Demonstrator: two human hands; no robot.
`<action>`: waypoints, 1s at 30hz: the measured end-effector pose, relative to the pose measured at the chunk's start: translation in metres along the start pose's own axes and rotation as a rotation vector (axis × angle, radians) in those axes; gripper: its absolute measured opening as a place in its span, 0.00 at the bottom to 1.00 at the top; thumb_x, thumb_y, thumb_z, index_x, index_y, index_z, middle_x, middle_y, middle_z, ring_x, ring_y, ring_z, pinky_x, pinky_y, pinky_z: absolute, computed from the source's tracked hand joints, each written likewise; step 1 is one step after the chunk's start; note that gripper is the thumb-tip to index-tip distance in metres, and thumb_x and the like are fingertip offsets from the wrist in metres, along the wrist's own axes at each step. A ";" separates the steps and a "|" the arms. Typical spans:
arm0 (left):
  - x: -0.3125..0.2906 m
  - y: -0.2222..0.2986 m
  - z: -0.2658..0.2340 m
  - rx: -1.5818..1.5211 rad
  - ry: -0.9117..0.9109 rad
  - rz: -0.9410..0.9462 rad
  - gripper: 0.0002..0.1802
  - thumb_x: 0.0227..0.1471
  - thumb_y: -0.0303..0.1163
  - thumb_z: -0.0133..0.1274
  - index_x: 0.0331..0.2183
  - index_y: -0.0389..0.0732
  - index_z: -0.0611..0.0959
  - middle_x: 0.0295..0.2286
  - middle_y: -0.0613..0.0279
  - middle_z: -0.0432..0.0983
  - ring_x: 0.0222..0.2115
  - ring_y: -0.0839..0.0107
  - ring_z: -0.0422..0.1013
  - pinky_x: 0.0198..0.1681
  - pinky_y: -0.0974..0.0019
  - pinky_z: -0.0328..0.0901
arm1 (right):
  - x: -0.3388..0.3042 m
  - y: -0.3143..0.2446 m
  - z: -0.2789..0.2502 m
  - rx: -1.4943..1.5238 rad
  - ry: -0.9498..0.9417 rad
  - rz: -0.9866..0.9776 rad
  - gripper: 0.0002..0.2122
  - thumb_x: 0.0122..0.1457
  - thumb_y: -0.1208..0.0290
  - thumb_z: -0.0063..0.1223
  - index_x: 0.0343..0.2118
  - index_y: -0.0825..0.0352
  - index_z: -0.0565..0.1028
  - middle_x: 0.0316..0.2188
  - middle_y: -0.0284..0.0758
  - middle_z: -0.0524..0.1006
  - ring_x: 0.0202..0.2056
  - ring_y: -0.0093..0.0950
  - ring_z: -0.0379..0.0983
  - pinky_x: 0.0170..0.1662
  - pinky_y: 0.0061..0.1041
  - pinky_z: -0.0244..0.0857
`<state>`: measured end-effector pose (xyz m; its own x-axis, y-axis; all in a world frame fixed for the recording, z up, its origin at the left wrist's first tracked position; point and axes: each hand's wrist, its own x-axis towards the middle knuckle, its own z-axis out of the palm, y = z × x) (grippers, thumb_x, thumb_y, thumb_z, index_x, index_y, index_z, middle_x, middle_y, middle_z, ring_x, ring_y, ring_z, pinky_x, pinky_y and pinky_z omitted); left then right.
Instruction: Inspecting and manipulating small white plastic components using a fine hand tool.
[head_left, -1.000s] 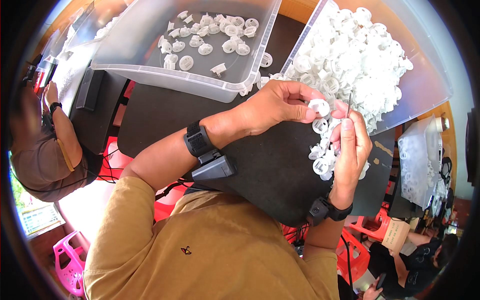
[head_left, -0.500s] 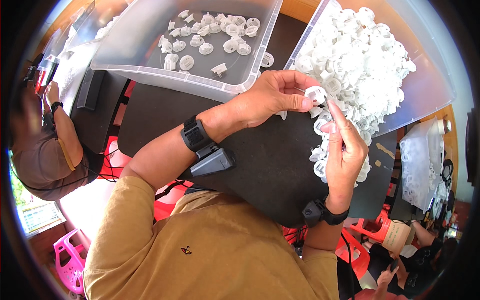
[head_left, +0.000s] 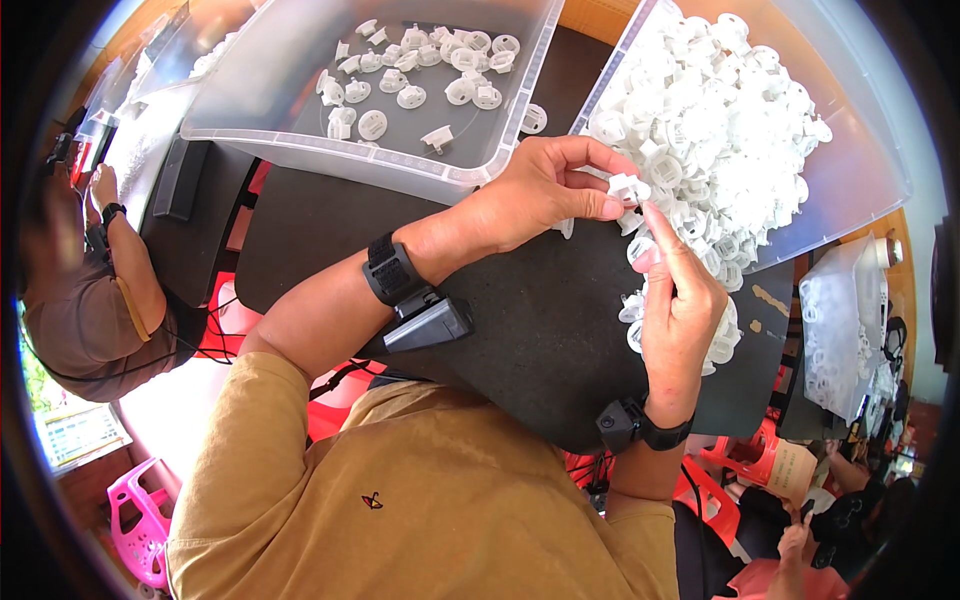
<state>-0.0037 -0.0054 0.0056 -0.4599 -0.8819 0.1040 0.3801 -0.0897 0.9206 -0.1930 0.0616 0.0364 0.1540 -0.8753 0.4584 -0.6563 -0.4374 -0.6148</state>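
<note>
Between the thumb and fingers of my left hand is a small white plastic part, round with a raised boxy piece. It is held above the table, in front of the heaped bin. My right hand is just below and to the right, index finger stretched up with its tip at the part's lower edge. Its thumb stands apart from that finger, and the other fingers are curled and partly hidden. More white plastic parts lie on the black table beside and behind the right hand.
A clear bin at the far left holds scattered white parts. Another clear bin at the far right is heaped with them, some spilling onto the table. A co-worker sits at left. A bag of white rings stands at right.
The white part has turned in my left fingers, so its boxy piece now shows from the side. My right hand has shifted slightly left, its index fingertip nearer the part.
</note>
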 end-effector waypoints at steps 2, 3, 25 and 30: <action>-0.001 0.002 0.002 0.059 0.021 0.013 0.19 0.50 0.20 0.59 0.46 0.34 0.77 0.43 0.59 0.76 0.42 0.74 0.74 0.48 0.70 0.70 | -0.001 0.000 -0.001 0.020 -0.024 0.034 0.21 0.55 0.87 0.45 0.51 0.63 0.76 0.24 0.39 0.77 0.24 0.27 0.74 0.30 0.25 0.68; -0.001 0.002 0.002 0.059 0.020 0.013 0.19 0.50 0.20 0.59 0.46 0.34 0.77 0.43 0.59 0.76 0.42 0.74 0.74 0.48 0.70 0.70 | -0.001 0.000 -0.001 0.020 -0.024 0.034 0.21 0.55 0.87 0.45 0.51 0.63 0.76 0.24 0.39 0.77 0.24 0.27 0.74 0.30 0.25 0.68; -0.004 0.005 0.008 0.170 0.042 0.022 0.17 0.50 0.19 0.59 0.44 0.33 0.78 0.43 0.56 0.77 0.42 0.73 0.75 0.46 0.71 0.71 | -0.003 -0.006 -0.003 -0.161 -0.010 -0.022 0.25 0.49 0.88 0.49 0.52 0.61 0.75 0.20 0.39 0.73 0.21 0.33 0.71 0.27 0.31 0.66; -0.005 0.002 0.009 0.238 0.070 -0.001 0.16 0.50 0.19 0.59 0.43 0.33 0.80 0.41 0.58 0.79 0.39 0.74 0.77 0.41 0.74 0.72 | -0.004 -0.008 -0.004 -0.216 -0.020 -0.020 0.25 0.49 0.88 0.49 0.51 0.60 0.75 0.19 0.38 0.71 0.20 0.33 0.69 0.26 0.32 0.64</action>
<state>-0.0083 0.0030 0.0106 -0.4008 -0.9123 0.0843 0.1759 0.0137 0.9843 -0.1919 0.0696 0.0418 0.1815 -0.8718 0.4550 -0.7955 -0.4021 -0.4532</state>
